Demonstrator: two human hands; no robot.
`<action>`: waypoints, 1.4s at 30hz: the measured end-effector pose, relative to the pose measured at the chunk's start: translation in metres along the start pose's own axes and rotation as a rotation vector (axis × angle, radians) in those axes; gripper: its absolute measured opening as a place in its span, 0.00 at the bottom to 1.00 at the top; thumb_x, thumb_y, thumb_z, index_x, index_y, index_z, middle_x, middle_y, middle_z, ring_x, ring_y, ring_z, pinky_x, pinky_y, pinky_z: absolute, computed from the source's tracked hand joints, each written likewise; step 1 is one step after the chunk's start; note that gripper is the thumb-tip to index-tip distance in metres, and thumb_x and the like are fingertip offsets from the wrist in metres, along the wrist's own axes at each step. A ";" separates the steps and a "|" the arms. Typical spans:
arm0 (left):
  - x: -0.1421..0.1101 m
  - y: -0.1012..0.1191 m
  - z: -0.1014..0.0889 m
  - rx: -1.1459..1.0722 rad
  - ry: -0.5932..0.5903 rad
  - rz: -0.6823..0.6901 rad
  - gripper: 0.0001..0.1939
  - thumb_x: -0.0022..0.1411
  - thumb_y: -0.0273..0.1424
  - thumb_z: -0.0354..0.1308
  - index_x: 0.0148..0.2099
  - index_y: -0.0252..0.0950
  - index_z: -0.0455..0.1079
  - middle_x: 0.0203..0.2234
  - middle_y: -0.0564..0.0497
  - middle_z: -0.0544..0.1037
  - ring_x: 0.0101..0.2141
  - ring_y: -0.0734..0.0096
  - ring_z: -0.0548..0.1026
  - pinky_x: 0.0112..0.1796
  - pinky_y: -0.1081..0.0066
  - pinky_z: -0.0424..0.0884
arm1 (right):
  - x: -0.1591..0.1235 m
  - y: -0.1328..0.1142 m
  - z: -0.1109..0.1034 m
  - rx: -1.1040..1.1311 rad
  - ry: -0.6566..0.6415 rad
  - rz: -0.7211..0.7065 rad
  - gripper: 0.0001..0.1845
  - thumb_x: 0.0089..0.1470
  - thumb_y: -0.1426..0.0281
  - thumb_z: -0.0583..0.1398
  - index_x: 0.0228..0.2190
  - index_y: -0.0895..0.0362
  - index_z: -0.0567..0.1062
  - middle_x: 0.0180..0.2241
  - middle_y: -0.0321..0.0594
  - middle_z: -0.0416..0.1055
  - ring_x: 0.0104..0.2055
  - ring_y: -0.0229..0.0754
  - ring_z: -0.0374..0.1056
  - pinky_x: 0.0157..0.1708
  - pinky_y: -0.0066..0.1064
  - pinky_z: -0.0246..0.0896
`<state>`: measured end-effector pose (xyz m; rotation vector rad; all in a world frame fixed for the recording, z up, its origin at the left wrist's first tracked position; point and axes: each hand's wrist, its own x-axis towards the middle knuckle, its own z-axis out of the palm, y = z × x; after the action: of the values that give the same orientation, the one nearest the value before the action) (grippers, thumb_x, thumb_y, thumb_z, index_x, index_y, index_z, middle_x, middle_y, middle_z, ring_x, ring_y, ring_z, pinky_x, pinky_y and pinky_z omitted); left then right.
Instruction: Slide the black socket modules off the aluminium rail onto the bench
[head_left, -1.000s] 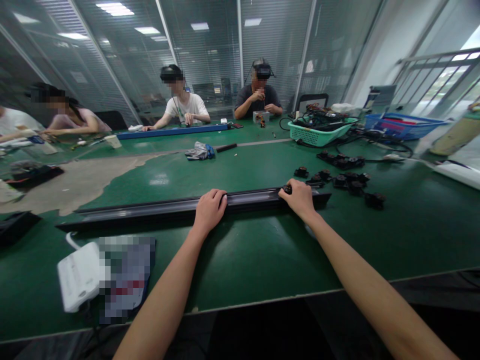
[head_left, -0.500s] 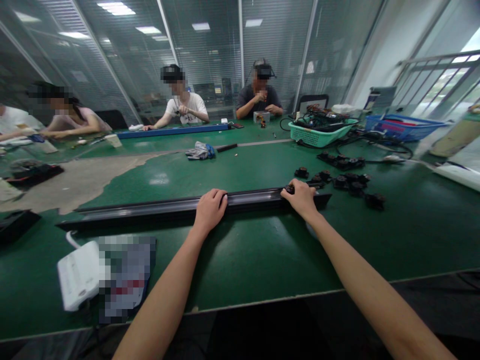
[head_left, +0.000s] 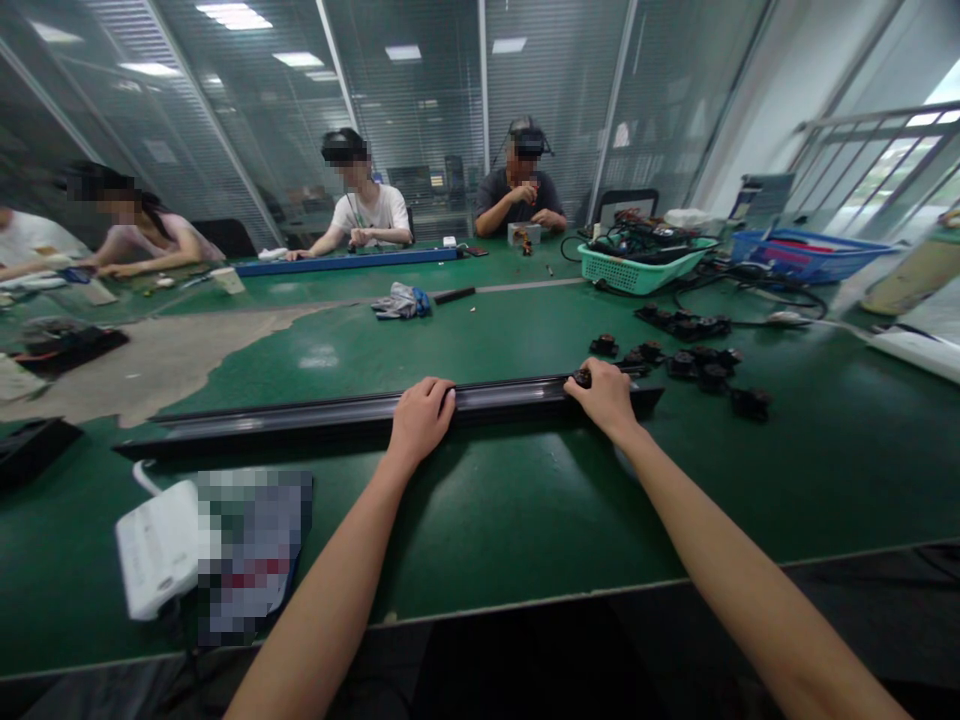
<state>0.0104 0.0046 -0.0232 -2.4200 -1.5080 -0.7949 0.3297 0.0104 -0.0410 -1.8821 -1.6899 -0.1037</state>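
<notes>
A long black rail with a channel along its top lies across the green table in front of me. My left hand is wrapped over the rail near its middle. Close to the rail's right end, my right hand pinches a small black part that sits at the channel; the fingers cover most of it. Several similar black parts lie on the table beyond and to the right of that hand.
A white box with a cable lies near left, beside a blurred packet. Grey-blue gloves lie beyond the rail. A green basket of cables and a blue basket stand back right. Several people sit opposite, near a blue bar.
My right hand has shifted slightly to the right along the rail with the small black part. My left hand stays in place. Across the table, a person in white has raised and lowered a hand.
</notes>
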 end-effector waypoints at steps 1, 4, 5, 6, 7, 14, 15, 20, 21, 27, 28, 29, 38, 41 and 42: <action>0.000 0.000 0.000 0.002 -0.001 0.001 0.16 0.74 0.35 0.44 0.50 0.38 0.72 0.45 0.45 0.77 0.46 0.60 0.75 0.48 0.62 0.69 | 0.000 0.000 -0.001 -0.006 -0.002 -0.004 0.11 0.55 0.61 0.56 0.33 0.56 0.70 0.38 0.48 0.75 0.41 0.51 0.66 0.40 0.38 0.51; 0.000 0.000 -0.001 0.003 -0.006 -0.001 0.16 0.74 0.36 0.44 0.50 0.38 0.72 0.46 0.45 0.77 0.46 0.60 0.75 0.48 0.62 0.70 | 0.001 0.002 -0.003 -0.016 -0.004 -0.008 0.11 0.55 0.61 0.56 0.34 0.56 0.71 0.37 0.48 0.75 0.40 0.50 0.66 0.40 0.37 0.52; 0.000 0.000 -0.001 0.002 -0.007 -0.003 0.16 0.74 0.36 0.44 0.50 0.38 0.72 0.46 0.45 0.77 0.46 0.60 0.75 0.48 0.62 0.70 | 0.001 0.003 -0.003 -0.018 -0.003 -0.006 0.12 0.54 0.61 0.56 0.34 0.56 0.71 0.37 0.48 0.75 0.40 0.50 0.66 0.40 0.37 0.52; 0.000 0.000 -0.001 0.000 -0.006 -0.004 0.16 0.74 0.36 0.44 0.50 0.38 0.72 0.46 0.45 0.77 0.46 0.60 0.75 0.48 0.62 0.70 | 0.001 0.003 -0.004 -0.021 -0.001 -0.004 0.12 0.54 0.61 0.56 0.34 0.56 0.72 0.37 0.48 0.75 0.40 0.50 0.66 0.40 0.37 0.52; 0.000 0.000 -0.001 -0.003 -0.006 -0.006 0.16 0.73 0.36 0.44 0.50 0.38 0.72 0.46 0.45 0.77 0.46 0.60 0.75 0.48 0.62 0.70 | 0.001 0.004 -0.004 -0.024 0.001 -0.001 0.12 0.54 0.61 0.56 0.34 0.56 0.72 0.37 0.48 0.75 0.40 0.50 0.66 0.40 0.37 0.52; 0.000 0.001 -0.001 -0.008 -0.010 -0.012 0.16 0.73 0.36 0.44 0.51 0.38 0.72 0.46 0.45 0.77 0.47 0.60 0.75 0.49 0.61 0.69 | 0.001 0.006 -0.004 -0.052 0.002 0.031 0.13 0.54 0.60 0.56 0.35 0.56 0.72 0.38 0.48 0.75 0.40 0.50 0.66 0.40 0.37 0.52; 0.000 0.001 -0.001 -0.005 -0.011 -0.012 0.16 0.73 0.36 0.44 0.51 0.38 0.72 0.46 0.45 0.77 0.47 0.60 0.75 0.49 0.61 0.69 | 0.001 0.006 -0.004 -0.055 0.001 0.036 0.13 0.54 0.60 0.56 0.35 0.56 0.72 0.38 0.48 0.75 0.40 0.51 0.66 0.40 0.37 0.52; 0.000 0.001 -0.001 -0.003 -0.010 -0.007 0.16 0.74 0.35 0.44 0.50 0.38 0.72 0.46 0.45 0.77 0.46 0.60 0.75 0.49 0.62 0.69 | 0.002 0.007 -0.005 -0.059 0.005 0.058 0.14 0.54 0.59 0.56 0.36 0.56 0.72 0.39 0.49 0.76 0.42 0.52 0.67 0.41 0.38 0.52; 0.000 0.001 -0.001 -0.005 -0.009 -0.006 0.16 0.74 0.35 0.44 0.50 0.38 0.72 0.46 0.45 0.77 0.46 0.60 0.75 0.49 0.62 0.69 | 0.002 0.007 -0.005 -0.058 0.007 0.062 0.14 0.54 0.59 0.56 0.36 0.56 0.72 0.39 0.49 0.76 0.42 0.52 0.67 0.41 0.38 0.52; 0.000 0.001 -0.001 -0.010 -0.005 -0.005 0.16 0.74 0.36 0.44 0.50 0.38 0.72 0.46 0.45 0.77 0.46 0.60 0.75 0.48 0.62 0.69 | 0.003 0.010 -0.006 -0.059 0.011 0.080 0.14 0.53 0.59 0.57 0.36 0.56 0.72 0.38 0.50 0.76 0.41 0.53 0.67 0.41 0.39 0.53; 0.000 0.001 -0.001 -0.009 -0.004 -0.004 0.16 0.74 0.36 0.44 0.50 0.38 0.72 0.46 0.45 0.78 0.46 0.60 0.75 0.48 0.62 0.69 | 0.003 0.010 -0.006 -0.059 0.010 0.083 0.14 0.53 0.59 0.57 0.35 0.56 0.72 0.38 0.50 0.76 0.41 0.53 0.68 0.41 0.39 0.53; 0.000 0.001 -0.001 -0.008 -0.004 -0.004 0.16 0.74 0.36 0.44 0.50 0.38 0.72 0.46 0.45 0.78 0.46 0.60 0.75 0.48 0.62 0.70 | 0.003 0.010 -0.006 -0.059 0.012 0.087 0.14 0.53 0.59 0.57 0.35 0.56 0.72 0.38 0.50 0.76 0.41 0.53 0.68 0.41 0.39 0.53; 0.000 0.001 -0.001 -0.011 -0.004 -0.010 0.16 0.73 0.36 0.44 0.50 0.39 0.72 0.46 0.44 0.77 0.46 0.60 0.75 0.48 0.62 0.70 | 0.003 0.010 -0.006 -0.060 0.027 0.089 0.15 0.53 0.58 0.56 0.35 0.57 0.72 0.37 0.50 0.75 0.40 0.53 0.68 0.41 0.39 0.54; 0.000 0.000 0.000 -0.026 -0.006 -0.007 0.16 0.73 0.36 0.44 0.51 0.38 0.72 0.46 0.44 0.77 0.47 0.60 0.75 0.49 0.62 0.70 | 0.003 0.011 -0.006 -0.066 0.017 0.090 0.15 0.53 0.58 0.56 0.36 0.57 0.72 0.38 0.51 0.76 0.40 0.53 0.68 0.41 0.39 0.54; 0.000 -0.001 0.000 -0.033 -0.006 -0.008 0.16 0.73 0.36 0.45 0.51 0.38 0.71 0.46 0.44 0.77 0.47 0.60 0.75 0.50 0.62 0.70 | 0.003 0.011 -0.006 -0.070 0.014 0.092 0.15 0.53 0.58 0.56 0.36 0.57 0.72 0.38 0.51 0.76 0.41 0.53 0.68 0.41 0.39 0.53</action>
<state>0.0098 0.0052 -0.0236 -2.4437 -1.5200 -0.8215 0.3421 0.0105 -0.0390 -2.0031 -1.6058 -0.1408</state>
